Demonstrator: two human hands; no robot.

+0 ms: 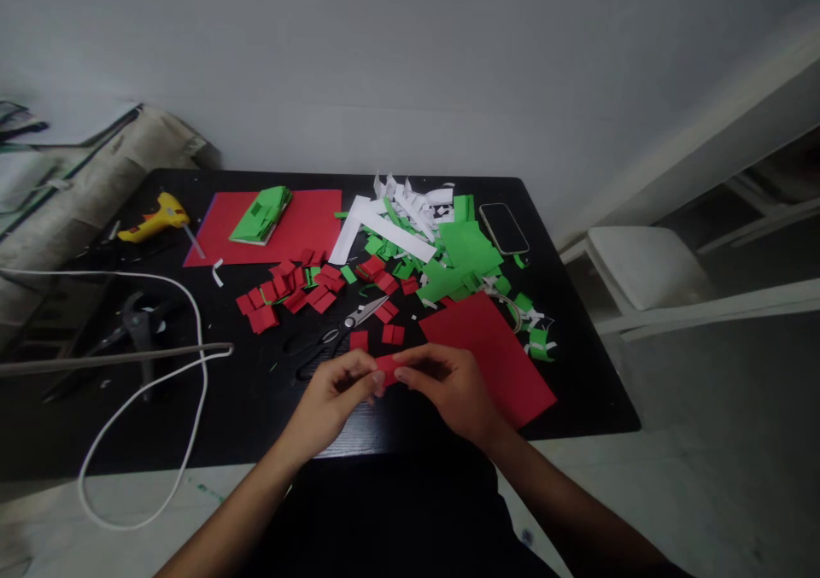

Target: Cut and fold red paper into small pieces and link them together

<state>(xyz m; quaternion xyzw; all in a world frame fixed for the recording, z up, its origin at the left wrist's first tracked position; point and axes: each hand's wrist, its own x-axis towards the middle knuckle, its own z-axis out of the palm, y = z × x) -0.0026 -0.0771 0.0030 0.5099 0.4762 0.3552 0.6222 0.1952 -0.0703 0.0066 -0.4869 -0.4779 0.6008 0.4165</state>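
While the left hand (pixel 339 394) pinches one end of a small red paper piece (pixel 388 368), the right hand (pixel 452 382) pinches its other end, over the black table (pixel 243 407). Pointy metal scissors (pixel 350 322) lie near, beside flat, square-cornered red paper (pixel 488 356).

Grey wall (pixel 384 57), white chair (pixel 644 264) (dim light).
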